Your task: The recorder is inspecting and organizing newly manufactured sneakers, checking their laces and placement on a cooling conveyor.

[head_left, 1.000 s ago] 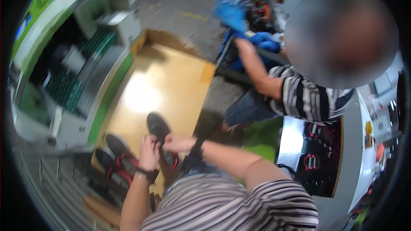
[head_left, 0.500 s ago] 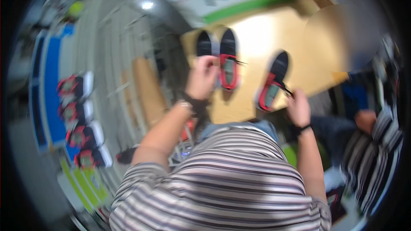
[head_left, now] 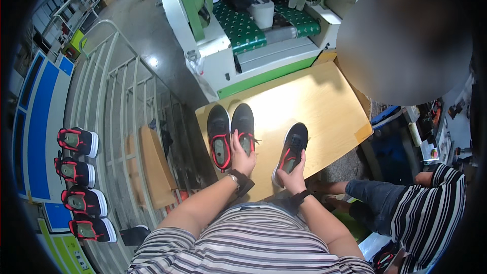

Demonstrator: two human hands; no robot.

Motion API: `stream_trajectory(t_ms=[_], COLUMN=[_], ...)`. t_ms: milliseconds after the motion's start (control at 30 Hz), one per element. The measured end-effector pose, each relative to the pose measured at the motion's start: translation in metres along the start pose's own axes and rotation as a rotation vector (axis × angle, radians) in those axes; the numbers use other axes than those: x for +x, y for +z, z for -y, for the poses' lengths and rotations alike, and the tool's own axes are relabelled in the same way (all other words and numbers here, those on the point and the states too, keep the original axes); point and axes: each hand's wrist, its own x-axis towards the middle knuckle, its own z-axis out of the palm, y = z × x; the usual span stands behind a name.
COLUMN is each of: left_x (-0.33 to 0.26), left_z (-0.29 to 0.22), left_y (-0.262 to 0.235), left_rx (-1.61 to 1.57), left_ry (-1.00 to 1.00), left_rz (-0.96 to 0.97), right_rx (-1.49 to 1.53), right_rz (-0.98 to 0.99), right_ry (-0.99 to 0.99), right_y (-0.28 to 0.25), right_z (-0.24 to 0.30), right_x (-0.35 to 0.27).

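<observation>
- At the worktop's [head_left: 327,99] left end, the left hand [head_left: 244,158] half-closes around the middle shoe's [head_left: 242,115] heel, beside the outer shoe [head_left: 218,122].
- Nearer the worktop's front edge, the right hand [head_left: 294,175] closes around the right shoe [head_left: 297,136].
- Loosened fingers could drop it over that edge.
- Open room lies toward the worktop's far right.

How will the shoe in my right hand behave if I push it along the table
The shoe probably won't roll, given its long, low shape. Its upper looks fabric-like and might flex. The tabletop looks glossy, so easy sliding seems plausible.
</observation>
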Motion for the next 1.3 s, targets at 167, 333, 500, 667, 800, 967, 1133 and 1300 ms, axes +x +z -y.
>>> stream_trajectory(t_ms=[167, 333, 500, 667, 800, 967, 1133, 1300], left_x=[-0.003, 0.007, 0.015, -0.051, -0.136, -0.278, -0.360, -0.380], left_z=[0.014, 0.012, -0.016, -0.049, -0.079, -0.138, -0.176, -0.151], left_y=[-0.006, -0.004, -0.057, -0.163, -0.231, -0.293, -0.306, -0.343], left_rx=[-0.026, 0.003, -0.391, -0.921, -0.728, -0.480, -0.391, 0.022], left_ry=[0.100, 0.065, -0.253, -0.499, -0.082, -0.201, -0.096, -0.190], left_rz=[0.007, 0.046, 0.130, 0.202, -0.060, -0.641, -1.380, -1.703], right_rx=[0.051, 0.071, 0.396, 0.417, 0.407, 0.467, 0.479, 0.717], right_rz=[0.005, -0.003, 0.085, 0.335, 0.672, 1.172, 1.668, 1.551], right_ry=[-0.050, -0.064, 0.178, 0.098, -0.031, -0.457, -0.585, -1.312], right_y=[0.001, 0.003, -0.038, -0.058, -0.024, 0.041, 0.095, 0.173], right_z=[0.001, 0.003, 0.013, 0.070, 0.156, 0.266, 0.347, 0.374], right_x=[-0.005, -0.006, 0.009, 0.036, 0.048, -0.003, -0.114, -0.263])
